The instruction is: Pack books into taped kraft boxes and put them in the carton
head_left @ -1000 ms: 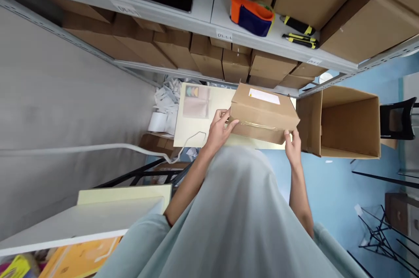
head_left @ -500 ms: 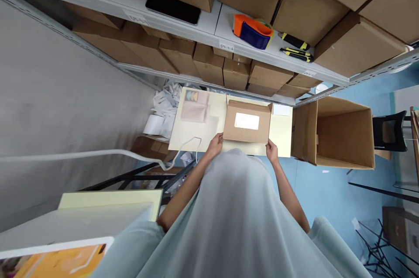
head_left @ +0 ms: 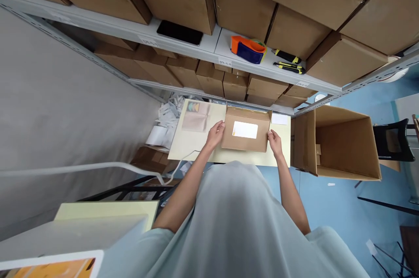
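Note:
A flat brown cardboard box (head_left: 228, 139) with a white label (head_left: 245, 130) on its top face lies on the pale yellow table (head_left: 278, 147). My left hand (head_left: 215, 134) is at the box's left edge, its fingers closed on that side. At the right edge, my right hand (head_left: 275, 142) has its fingers curled against the cardboard. A narrow flap strip shows along the far side of the box. A white slip (head_left: 279, 119) lies beyond its right corner, and a thin pinkish packet (head_left: 195, 117) lies to the left.
A shelf above the table bears cartons, a black phone (head_left: 180, 32), an orange and blue tape dispenser (head_left: 248, 49) and black-yellow cutters (head_left: 288, 62). A large open carton (head_left: 347, 142) stands right of the table. A white cable (head_left: 124, 165) crosses at left, near crumpled paper (head_left: 172, 112).
My hands have moved farther up along the box's left and right sides. The view has tilted, so the shelf and table appear lower.

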`<action>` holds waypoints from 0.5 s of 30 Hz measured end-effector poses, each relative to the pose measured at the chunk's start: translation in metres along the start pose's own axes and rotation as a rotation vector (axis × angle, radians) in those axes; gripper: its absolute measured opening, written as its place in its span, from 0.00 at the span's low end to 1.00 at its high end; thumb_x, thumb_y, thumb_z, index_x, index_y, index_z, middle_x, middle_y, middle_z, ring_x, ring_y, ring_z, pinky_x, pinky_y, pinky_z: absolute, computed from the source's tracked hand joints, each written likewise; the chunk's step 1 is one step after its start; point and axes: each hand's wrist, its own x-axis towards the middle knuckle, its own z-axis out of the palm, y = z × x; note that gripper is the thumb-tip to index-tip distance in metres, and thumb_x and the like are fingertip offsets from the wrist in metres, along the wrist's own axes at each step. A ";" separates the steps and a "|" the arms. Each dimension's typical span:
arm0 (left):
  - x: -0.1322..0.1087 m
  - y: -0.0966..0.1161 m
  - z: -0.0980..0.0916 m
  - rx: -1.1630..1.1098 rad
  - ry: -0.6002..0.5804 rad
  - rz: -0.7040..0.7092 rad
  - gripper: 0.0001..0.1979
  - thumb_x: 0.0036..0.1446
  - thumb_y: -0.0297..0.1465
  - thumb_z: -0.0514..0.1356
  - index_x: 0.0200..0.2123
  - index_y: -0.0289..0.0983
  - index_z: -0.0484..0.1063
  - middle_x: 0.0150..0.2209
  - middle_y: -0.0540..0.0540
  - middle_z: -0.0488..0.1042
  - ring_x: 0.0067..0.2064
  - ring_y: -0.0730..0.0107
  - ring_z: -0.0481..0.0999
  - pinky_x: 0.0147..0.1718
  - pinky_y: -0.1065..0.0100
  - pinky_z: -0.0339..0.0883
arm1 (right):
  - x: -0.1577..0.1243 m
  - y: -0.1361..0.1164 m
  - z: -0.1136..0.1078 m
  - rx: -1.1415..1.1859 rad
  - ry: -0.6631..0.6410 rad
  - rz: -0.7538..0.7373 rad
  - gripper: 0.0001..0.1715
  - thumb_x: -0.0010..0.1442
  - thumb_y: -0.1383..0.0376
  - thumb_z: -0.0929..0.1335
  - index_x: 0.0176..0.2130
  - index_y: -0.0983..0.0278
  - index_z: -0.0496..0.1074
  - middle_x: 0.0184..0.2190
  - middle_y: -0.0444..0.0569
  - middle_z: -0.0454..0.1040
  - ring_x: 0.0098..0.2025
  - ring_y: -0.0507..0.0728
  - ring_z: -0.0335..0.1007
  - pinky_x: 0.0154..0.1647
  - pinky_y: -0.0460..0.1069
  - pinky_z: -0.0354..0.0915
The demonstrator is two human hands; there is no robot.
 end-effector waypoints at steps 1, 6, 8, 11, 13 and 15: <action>-0.006 0.003 -0.003 -0.024 0.019 0.022 0.29 0.71 0.47 0.58 0.66 0.36 0.75 0.68 0.32 0.76 0.68 0.52 0.77 0.69 0.50 0.69 | -0.006 -0.005 -0.003 0.024 0.021 0.035 0.50 0.68 0.34 0.66 0.67 0.70 0.72 0.59 0.67 0.81 0.61 0.68 0.79 0.61 0.65 0.77; -0.038 0.012 -0.014 -0.084 0.041 0.109 0.36 0.69 0.52 0.60 0.71 0.37 0.69 0.68 0.33 0.75 0.65 0.55 0.80 0.67 0.53 0.72 | -0.043 -0.024 -0.019 0.065 0.054 0.026 0.47 0.72 0.38 0.64 0.74 0.66 0.65 0.70 0.66 0.72 0.66 0.67 0.77 0.65 0.63 0.75; -0.049 0.008 -0.013 -0.062 0.033 0.097 0.39 0.66 0.51 0.64 0.73 0.37 0.66 0.67 0.33 0.75 0.66 0.53 0.78 0.66 0.53 0.72 | -0.055 -0.025 -0.020 0.036 0.047 -0.004 0.45 0.72 0.39 0.64 0.72 0.66 0.67 0.68 0.65 0.74 0.66 0.67 0.77 0.65 0.63 0.74; -0.063 -0.006 -0.009 -0.017 -0.018 0.008 0.41 0.63 0.49 0.67 0.73 0.37 0.65 0.67 0.33 0.76 0.68 0.49 0.77 0.67 0.50 0.72 | -0.068 -0.017 -0.018 -0.025 -0.031 0.000 0.44 0.70 0.37 0.65 0.67 0.65 0.72 0.63 0.65 0.79 0.66 0.69 0.77 0.67 0.64 0.73; -0.072 -0.015 -0.007 0.008 -0.060 -0.063 0.38 0.65 0.48 0.66 0.72 0.38 0.66 0.66 0.33 0.77 0.67 0.48 0.77 0.66 0.48 0.72 | -0.075 -0.012 -0.018 -0.064 -0.092 0.043 0.46 0.69 0.34 0.64 0.64 0.66 0.74 0.61 0.65 0.80 0.65 0.71 0.77 0.67 0.65 0.73; -0.081 -0.016 -0.009 0.046 -0.038 -0.093 0.36 0.67 0.49 0.64 0.72 0.39 0.66 0.65 0.32 0.77 0.66 0.46 0.78 0.65 0.46 0.73 | -0.083 -0.012 -0.022 -0.095 -0.089 0.074 0.47 0.68 0.33 0.63 0.66 0.66 0.74 0.62 0.66 0.79 0.66 0.72 0.76 0.66 0.66 0.73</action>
